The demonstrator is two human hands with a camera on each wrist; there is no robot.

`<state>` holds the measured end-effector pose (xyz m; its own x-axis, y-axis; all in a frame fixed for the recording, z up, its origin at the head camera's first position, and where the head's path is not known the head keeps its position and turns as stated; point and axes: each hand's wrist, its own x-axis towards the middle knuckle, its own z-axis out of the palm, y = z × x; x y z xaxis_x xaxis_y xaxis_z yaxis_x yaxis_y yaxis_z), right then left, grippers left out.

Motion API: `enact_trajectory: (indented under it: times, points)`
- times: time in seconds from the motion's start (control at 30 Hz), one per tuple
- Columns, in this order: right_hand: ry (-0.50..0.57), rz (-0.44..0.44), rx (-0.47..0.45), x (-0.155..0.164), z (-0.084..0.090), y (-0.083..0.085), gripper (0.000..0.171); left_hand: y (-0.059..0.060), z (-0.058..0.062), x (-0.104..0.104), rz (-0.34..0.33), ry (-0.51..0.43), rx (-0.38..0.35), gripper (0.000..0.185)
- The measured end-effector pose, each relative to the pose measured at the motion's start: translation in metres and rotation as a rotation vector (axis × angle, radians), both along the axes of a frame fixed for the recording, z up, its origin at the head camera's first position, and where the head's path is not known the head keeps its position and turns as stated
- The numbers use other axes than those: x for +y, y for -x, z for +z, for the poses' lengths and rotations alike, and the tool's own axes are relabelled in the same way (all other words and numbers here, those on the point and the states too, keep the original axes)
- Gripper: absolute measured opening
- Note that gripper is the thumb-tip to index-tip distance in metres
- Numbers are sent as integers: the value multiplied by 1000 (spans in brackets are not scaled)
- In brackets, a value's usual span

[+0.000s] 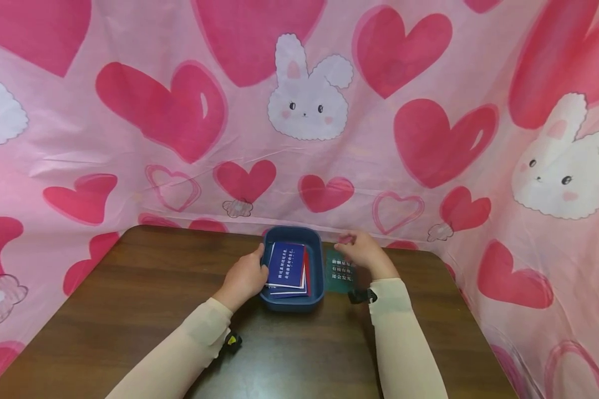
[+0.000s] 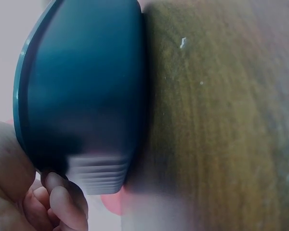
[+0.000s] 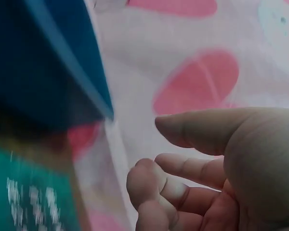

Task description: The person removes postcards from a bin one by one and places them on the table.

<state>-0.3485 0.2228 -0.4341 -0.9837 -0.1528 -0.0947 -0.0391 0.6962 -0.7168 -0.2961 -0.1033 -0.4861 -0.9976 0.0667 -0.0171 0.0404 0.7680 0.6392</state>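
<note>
While left hand (image 1: pixel 243 277) grips left rim of blue tray (image 1: pixel 292 305) near far edge of table (image 1: pixel 179 288), right hand (image 1: pixel 366 252), loosely curled, thumb parted, holds nothing near green card (image 1: pixel 339 284).

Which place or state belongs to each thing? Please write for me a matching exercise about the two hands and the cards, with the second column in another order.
Things:
1. left hand
2. right hand
3. green card
4. pile of cards

Places or states:
A. on the table, beside the tray
B. inside the tray
C. grips the tray's side
D. holds nothing, thumb apart from fingertips

Right pairs: 1-C, 2-D, 3-A, 4-B
</note>
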Motion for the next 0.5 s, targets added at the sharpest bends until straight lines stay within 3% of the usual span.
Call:
enact_trajectory:
  times: [0.27,0.5]
  points:
    - [44,54,1,-58,23,-1,50,2,1,1,0,-15,-12,71]
    - [-58,78,-76,-104,26,9,51,4,0,-2,-8,12,-5,71]
